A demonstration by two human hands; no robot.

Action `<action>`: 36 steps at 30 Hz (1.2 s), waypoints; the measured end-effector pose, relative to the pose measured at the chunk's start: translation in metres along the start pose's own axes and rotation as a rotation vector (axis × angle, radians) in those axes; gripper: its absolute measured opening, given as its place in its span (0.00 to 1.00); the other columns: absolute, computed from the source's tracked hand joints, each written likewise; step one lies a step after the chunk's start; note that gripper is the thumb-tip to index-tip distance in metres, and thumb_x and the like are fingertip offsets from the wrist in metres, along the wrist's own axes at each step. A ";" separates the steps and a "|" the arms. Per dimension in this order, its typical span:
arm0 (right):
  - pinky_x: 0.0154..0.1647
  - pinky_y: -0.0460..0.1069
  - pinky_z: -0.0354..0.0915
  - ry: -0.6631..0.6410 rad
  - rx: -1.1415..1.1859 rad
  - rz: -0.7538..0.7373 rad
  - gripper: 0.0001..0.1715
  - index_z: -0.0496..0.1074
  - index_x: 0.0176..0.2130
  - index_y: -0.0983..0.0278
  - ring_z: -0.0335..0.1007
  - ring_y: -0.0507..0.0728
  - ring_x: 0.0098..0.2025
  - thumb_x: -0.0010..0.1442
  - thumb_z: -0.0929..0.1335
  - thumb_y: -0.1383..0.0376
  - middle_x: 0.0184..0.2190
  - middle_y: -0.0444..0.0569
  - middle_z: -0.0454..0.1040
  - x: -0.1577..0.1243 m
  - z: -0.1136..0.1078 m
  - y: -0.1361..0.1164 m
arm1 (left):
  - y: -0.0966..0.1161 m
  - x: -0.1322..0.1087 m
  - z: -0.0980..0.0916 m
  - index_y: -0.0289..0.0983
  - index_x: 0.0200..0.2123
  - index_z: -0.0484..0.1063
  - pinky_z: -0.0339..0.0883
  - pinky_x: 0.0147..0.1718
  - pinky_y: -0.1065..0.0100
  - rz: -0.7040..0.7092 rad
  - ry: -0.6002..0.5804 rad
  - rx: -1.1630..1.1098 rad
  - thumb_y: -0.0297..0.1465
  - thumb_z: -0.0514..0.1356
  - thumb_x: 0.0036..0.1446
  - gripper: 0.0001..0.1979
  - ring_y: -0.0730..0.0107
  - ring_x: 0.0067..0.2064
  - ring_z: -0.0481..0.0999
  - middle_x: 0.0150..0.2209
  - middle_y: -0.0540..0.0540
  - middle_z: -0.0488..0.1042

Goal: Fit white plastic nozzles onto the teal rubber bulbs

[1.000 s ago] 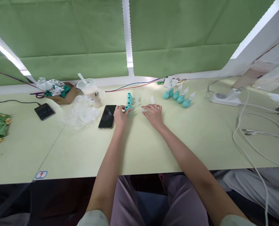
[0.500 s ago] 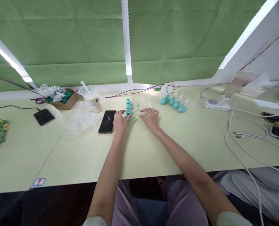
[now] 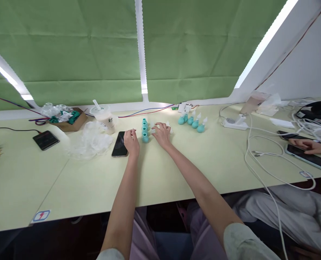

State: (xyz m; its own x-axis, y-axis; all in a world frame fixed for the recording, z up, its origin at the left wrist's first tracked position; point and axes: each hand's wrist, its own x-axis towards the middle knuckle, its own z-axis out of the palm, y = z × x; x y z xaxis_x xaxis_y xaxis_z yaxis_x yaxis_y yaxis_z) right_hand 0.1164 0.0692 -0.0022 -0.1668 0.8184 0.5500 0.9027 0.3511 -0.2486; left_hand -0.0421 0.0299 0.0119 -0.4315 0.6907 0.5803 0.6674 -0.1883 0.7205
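A row of several teal rubber bulbs point(image 3: 145, 138) with open necks stands between my hands. My left hand point(image 3: 132, 143) is just left of the nearest bulb, above the phone's right edge, its fingers loosely bent and apart with nothing seen in them. To the right of the row, my right hand point(image 3: 162, 135) hovers low over small translucent pointed tips point(image 3: 169, 127). Its thumb and fingers are apart around one tip, and a firm grip does not show. Farther right stands a group of teal bulbs with white tips fitted point(image 3: 201, 127).
A black phone point(image 3: 119, 145) lies at the left, beside a crumpled plastic bag point(image 3: 91, 142) and a drink cup point(image 3: 106, 121). Behind are a cardboard box point(image 3: 68, 124) and thin wires. White cables and a power strip point(image 3: 234, 124) lie right, near another person's hand point(image 3: 309, 145) on a phone.
My left hand has come away from the nearest bulb toward the left and lifted its fingers. My right hand has shifted left to the tips beside the row. The camera view has turned slightly right.
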 end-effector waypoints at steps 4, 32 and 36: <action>0.46 0.56 0.47 0.006 -0.003 0.003 0.14 0.71 0.45 0.57 0.56 0.61 0.52 0.57 0.67 0.62 0.52 0.50 0.66 -0.001 0.004 0.003 | -0.001 0.000 0.002 0.38 0.34 0.71 0.60 0.41 0.66 0.006 -0.001 0.004 0.37 0.45 0.64 0.17 0.65 0.41 0.70 0.37 0.44 0.73; 0.43 0.52 0.64 0.363 0.255 0.505 0.14 0.74 0.40 0.67 0.70 0.57 0.37 0.53 0.65 0.66 0.37 0.56 0.76 -0.034 -0.108 0.185 | 0.026 -0.034 0.006 0.36 0.40 0.71 0.61 0.43 0.62 0.638 -0.183 -0.024 0.35 0.45 0.63 0.17 0.62 0.43 0.72 0.40 0.38 0.74; 0.42 0.52 0.67 0.429 0.542 0.476 0.14 0.75 0.37 0.68 0.72 0.57 0.38 0.51 0.68 0.62 0.40 0.56 0.76 -0.049 -0.117 0.156 | 0.053 -0.047 0.011 0.35 0.45 0.69 0.60 0.49 0.59 0.651 -0.241 -0.045 0.38 0.49 0.60 0.17 0.58 0.50 0.70 0.46 0.36 0.71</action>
State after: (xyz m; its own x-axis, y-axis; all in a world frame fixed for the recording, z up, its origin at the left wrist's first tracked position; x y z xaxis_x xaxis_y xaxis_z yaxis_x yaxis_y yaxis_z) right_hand 0.3120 0.0307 0.0254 0.4480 0.7286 0.5181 0.5050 0.2719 -0.8191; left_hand 0.0196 -0.0049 0.0185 0.1982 0.5625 0.8027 0.7163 -0.6421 0.2731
